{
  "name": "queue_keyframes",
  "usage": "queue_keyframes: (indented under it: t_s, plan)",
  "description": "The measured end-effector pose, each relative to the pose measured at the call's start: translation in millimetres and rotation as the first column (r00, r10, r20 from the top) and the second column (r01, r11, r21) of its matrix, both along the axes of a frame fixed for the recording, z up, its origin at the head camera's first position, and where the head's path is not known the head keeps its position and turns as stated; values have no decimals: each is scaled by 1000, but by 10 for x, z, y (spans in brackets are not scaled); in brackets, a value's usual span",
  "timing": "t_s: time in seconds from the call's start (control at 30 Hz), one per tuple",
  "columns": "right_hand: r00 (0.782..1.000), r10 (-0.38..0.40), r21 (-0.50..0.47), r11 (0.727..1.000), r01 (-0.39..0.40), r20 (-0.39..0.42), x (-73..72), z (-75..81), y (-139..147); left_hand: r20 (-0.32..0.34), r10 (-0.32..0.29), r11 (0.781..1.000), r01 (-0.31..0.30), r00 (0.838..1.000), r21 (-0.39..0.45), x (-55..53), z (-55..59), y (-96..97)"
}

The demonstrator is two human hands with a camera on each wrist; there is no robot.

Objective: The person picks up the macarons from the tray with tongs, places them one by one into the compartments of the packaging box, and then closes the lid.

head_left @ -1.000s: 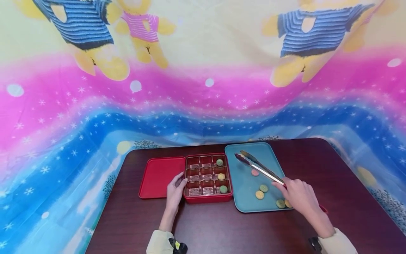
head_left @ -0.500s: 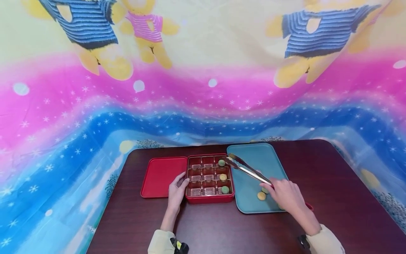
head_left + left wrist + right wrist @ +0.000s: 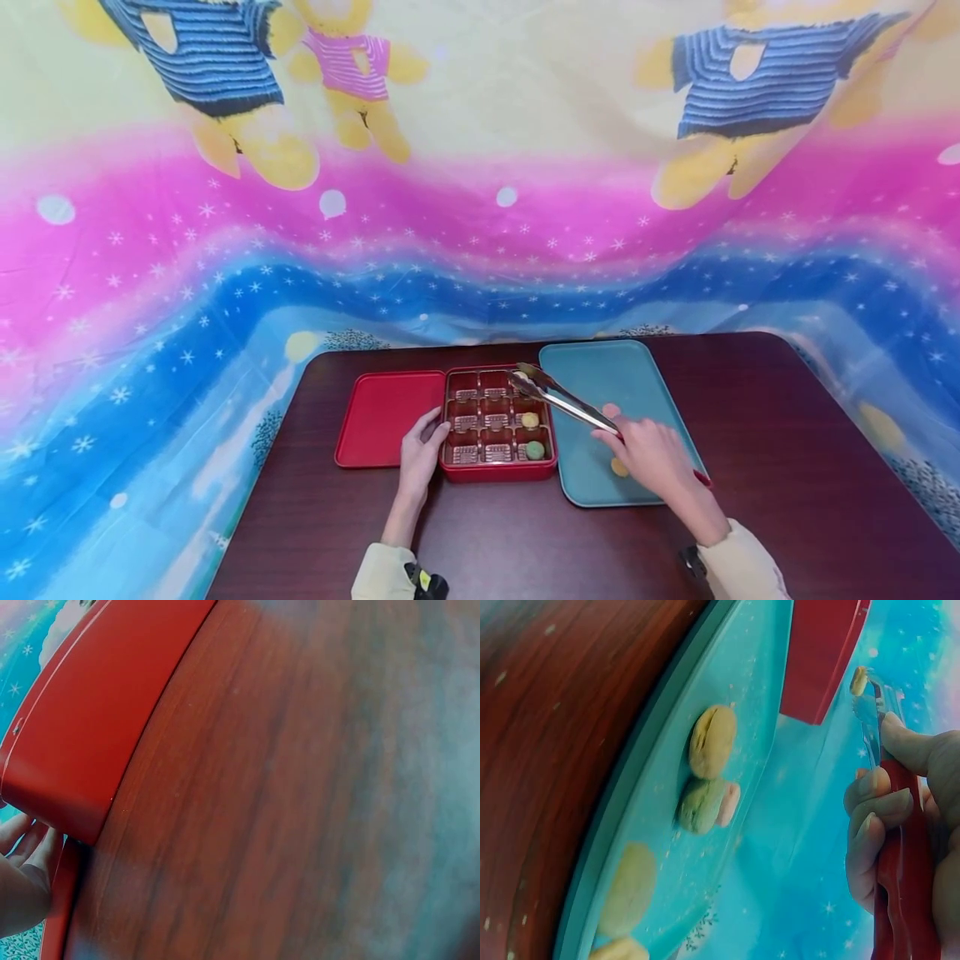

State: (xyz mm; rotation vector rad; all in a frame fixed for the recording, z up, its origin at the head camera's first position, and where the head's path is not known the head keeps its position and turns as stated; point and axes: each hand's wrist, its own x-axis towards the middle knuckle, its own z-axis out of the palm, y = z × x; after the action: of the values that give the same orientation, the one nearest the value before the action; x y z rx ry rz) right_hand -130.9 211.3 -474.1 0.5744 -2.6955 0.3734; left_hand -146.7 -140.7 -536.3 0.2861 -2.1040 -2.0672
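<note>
My right hand [image 3: 651,454] grips red-handled metal tongs [image 3: 573,404], also seen in the right wrist view with fingers around the red handle [image 3: 900,877]. A yellowish macaron [image 3: 859,681] is pinched at the tongs' tips, over the far right compartment of the red box [image 3: 498,473]. The tips hide the green macaron there. Nearer in the right column sit a yellow macaron [image 3: 529,420] and a green macaron [image 3: 535,451]. My left hand [image 3: 420,450] rests against the box's left side, its fingers [image 3: 46,851] touching the wall near the corner.
A red lid [image 3: 386,421] lies left of the box. On the right a blue-green tray [image 3: 588,492] bears several macarons, among them a pink one [image 3: 611,411] and a yellow one [image 3: 712,741]. A printed cloth [image 3: 480,250] hangs behind the dark wooden table [image 3: 495,542].
My right hand has carried the tongs leftward from above the tray to over the box's far right compartment, macaron in the tips. My left hand stays at the box.
</note>
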Motion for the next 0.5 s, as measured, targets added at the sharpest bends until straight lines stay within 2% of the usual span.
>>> queue_keyframes:
  t_s: [0.27, 0.5]
  plan:
    - [999, -14, -27, 1000, 15, 51, -55, -9, -151, -6, -3, 1000, 3, 1000, 18, 8, -7, 12]
    - [998, -12, -25, 1000, 14, 60, -104, -9, -275, -6, 9, 1000, -9, 1000, 8, 1, -24, 0]
